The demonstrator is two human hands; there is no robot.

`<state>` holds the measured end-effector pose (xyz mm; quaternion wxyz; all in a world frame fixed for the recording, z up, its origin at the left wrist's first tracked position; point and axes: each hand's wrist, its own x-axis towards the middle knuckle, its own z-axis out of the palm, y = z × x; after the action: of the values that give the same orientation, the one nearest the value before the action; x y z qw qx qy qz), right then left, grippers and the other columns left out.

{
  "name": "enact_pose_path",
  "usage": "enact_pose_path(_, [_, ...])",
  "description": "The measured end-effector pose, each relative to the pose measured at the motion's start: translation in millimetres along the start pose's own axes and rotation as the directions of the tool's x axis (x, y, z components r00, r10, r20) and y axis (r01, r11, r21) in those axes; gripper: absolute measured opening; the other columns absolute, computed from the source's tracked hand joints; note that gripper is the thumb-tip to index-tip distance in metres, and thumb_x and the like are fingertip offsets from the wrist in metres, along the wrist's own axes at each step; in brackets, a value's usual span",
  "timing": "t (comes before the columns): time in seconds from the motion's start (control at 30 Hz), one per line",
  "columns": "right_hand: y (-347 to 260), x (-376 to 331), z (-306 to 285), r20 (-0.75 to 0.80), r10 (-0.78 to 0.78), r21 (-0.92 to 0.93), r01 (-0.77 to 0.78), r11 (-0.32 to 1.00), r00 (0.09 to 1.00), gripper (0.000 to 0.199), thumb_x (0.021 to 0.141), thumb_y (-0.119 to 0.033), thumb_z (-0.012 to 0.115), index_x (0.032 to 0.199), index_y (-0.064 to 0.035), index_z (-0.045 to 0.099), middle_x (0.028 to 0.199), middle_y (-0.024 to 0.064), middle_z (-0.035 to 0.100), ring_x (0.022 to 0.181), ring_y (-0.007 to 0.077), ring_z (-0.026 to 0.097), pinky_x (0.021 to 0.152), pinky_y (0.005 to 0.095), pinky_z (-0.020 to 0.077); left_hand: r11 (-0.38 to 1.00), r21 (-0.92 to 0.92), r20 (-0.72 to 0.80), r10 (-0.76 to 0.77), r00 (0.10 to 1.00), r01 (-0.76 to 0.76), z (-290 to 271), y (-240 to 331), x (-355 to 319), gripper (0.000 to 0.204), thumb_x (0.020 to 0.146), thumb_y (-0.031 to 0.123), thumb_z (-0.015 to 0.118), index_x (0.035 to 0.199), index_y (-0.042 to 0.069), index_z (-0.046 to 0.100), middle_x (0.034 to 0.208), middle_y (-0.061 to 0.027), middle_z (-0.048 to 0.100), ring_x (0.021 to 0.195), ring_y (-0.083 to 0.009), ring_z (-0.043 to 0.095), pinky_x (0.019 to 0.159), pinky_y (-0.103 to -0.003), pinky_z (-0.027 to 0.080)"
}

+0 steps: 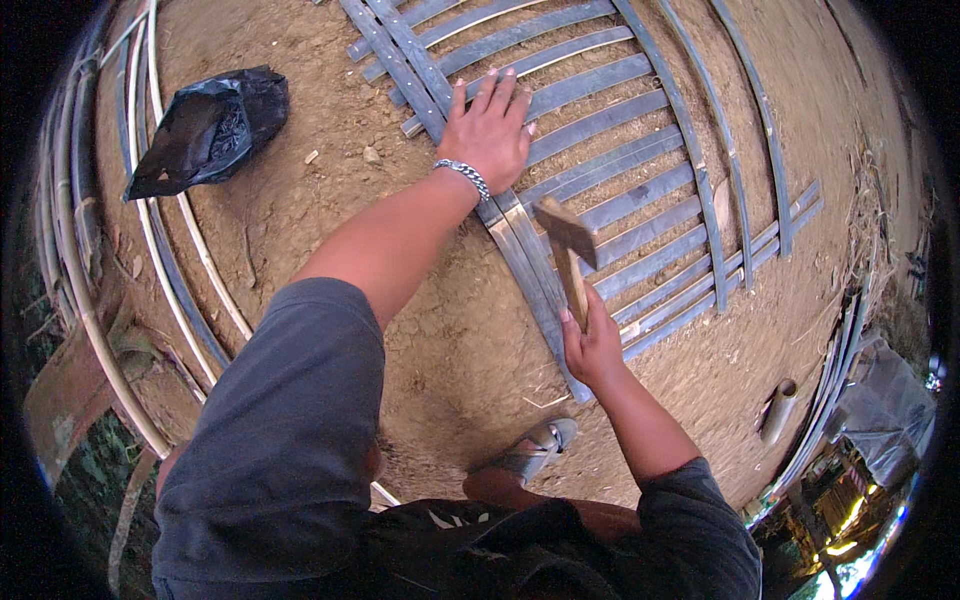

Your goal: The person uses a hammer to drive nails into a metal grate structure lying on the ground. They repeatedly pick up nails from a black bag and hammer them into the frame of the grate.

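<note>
My left hand (pixel 487 135) lies flat with its fingers spread on a lattice of dark bamboo-like slats (pixel 600 125). Its palm rests where a long doubled strip (pixel 525 255) runs along the near-left side of the lattice. In my right hand (pixel 595 345) is a hatchet (pixel 567 240) with a short wooden handle, the fingers closed around it. The hatchet's head is held just right of the long strip and overlaps the slats in view. Whether it touches them I cannot tell.
A crumpled black plastic bag (pixel 215 125) lies on the dirt ground (pixel 420 300) at the left. Long pale and dark poles (pixel 160 240) curve beyond it. At the lower right are a short tube (pixel 779 412), more long strips and a grey sheet (pixel 885 410). My sandalled foot (pixel 545 445) is near the strip's end.
</note>
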<state>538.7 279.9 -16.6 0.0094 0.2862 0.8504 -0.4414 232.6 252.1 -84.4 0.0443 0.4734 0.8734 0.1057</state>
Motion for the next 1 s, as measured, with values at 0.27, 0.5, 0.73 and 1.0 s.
enact_pose_path(0.27, [-12, 18, -24, 0.110, -0.026, -0.141, 0.042, 0.989, 0.994, 0.055, 0.093, -0.010, 0.061, 0.145, -0.0074, 0.043, 0.131, 0.0266, 0.060, 0.110, 0.0465, 0.063, 0.091, 0.0493, 0.0544, 1.000, -0.013, -0.015, -0.010, 1.000, 0.010, 1, -3, 0, 0.051, 0.103, 0.032, 0.044, 0.149, 0.011, 0.046, 0.162, -0.0140, 0.033, 0.151, -0.0315, 0.027, 0.123, -0.058, 0.018])
enact_pose_path(0.5, [2, 24, -19, 0.148, -0.015, -0.166, 0.040, 0.985, 0.989, 0.052, 0.094, -0.007, 0.062, 0.144, -0.0065, 0.047, 0.128, 0.0280, 0.062, 0.113, 0.0453, 0.064, 0.093, 0.0449, 0.0537, 1.000, -0.016, -0.059, -0.012, 0.998, 0.011, 5, -5, 0, 0.048, 0.102, 0.031, 0.046, 0.145, 0.010, 0.050, 0.161, -0.0147, 0.035, 0.150, -0.0320, 0.030, 0.122, -0.058, 0.019])
enact_pose_path(0.73, [3, 15, -24, 0.079, -0.108, -0.166, 0.120, 0.979, 0.991, 0.056, 0.089, -0.004, 0.062, 0.143, -0.0089, 0.046, 0.127, 0.0249, 0.063, 0.108, 0.0444, 0.065, 0.088, 0.0480, 0.0557, 1.000, -0.014, -0.056, -0.007, 0.998, 0.006, 1, -1, 0, 0.047, 0.102, 0.032, 0.045, 0.144, 0.010, 0.051, 0.160, -0.0144, 0.035, 0.150, -0.0313, 0.029, 0.122, -0.058, 0.019])
enact_pose_path(1.0, [8, 8, -22, 0.058, -0.142, -0.148, 0.149, 0.978, 0.988, 0.060, 0.088, -0.005, 0.061, 0.145, -0.0116, 0.043, 0.124, 0.0249, 0.063, 0.102, 0.0455, 0.065, 0.084, 0.0496, 0.0562, 1.000, -0.013, -0.039, -0.003, 0.999, 0.002, 1, 0, 0, 0.047, 0.102, 0.031, 0.045, 0.144, 0.010, 0.050, 0.161, -0.0145, 0.034, 0.150, -0.0312, 0.029, 0.122, -0.058, 0.018])
